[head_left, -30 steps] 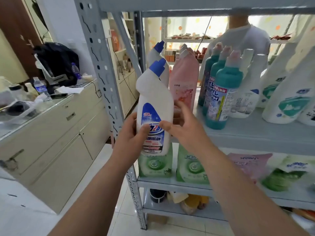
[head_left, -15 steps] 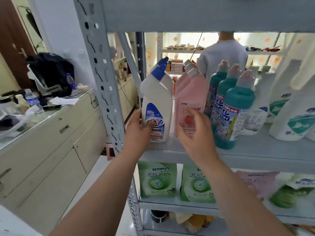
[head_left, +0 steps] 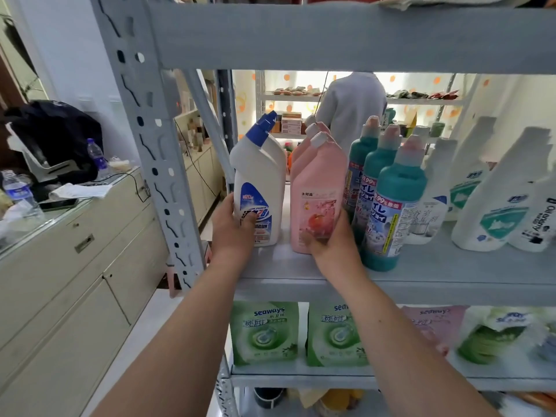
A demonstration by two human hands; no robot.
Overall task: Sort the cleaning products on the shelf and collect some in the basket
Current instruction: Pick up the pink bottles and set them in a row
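White bottle [head_left: 260, 176] in left hand [head_left: 233, 227], pink bottle [head_left: 319, 182] beside (teal bottles [head_left: 397, 188] adjoining)

left hand [head_left: 233, 227]: bare | right hand [head_left: 334, 239]: bare | forearms [head_left: 180, 326]: bare, unsleeved to frame edge

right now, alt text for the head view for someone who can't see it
Two hands reach onto a grey metal shelf: the left hand grips a white bottle with a blue cap, the right hand grips a pink bottle beside it, both upright. Teal bottles stand further right.
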